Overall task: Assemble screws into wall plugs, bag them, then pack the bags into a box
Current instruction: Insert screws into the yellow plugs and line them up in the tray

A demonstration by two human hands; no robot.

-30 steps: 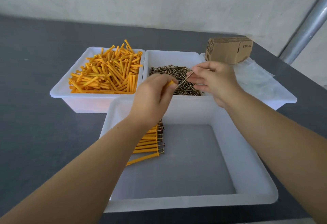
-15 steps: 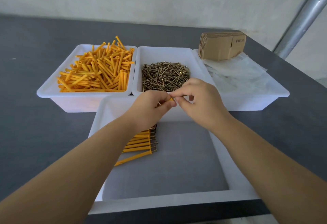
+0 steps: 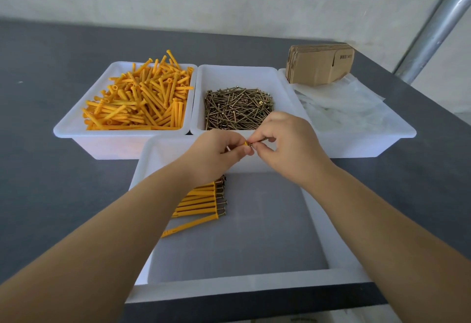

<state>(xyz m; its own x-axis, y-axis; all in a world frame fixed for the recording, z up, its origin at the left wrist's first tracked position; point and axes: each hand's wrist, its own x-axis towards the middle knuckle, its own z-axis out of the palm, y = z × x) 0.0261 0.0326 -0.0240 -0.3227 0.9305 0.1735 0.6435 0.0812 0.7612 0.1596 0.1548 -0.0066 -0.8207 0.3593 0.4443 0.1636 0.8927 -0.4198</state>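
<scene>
Assembled plugs [image 3: 201, 201] are lying in a row at the left of the near tray [image 3: 229, 289]. Above its far rim, my left hand [image 3: 216, 155] is pinching an orange wall plug [image 3: 246, 143] while my right hand [image 3: 288, 144] is pinching a screw [image 3: 258, 141], its tip entering the plug mouth. I am judging this as the insertion step; next, the screw needs pushing straight along the plug axis. Beyond, loose plugs [image 3: 137, 103], loose screws [image 3: 238, 108], bags [image 3: 341, 103] and flat cartons [image 3: 319, 66] are waiting.
</scene>
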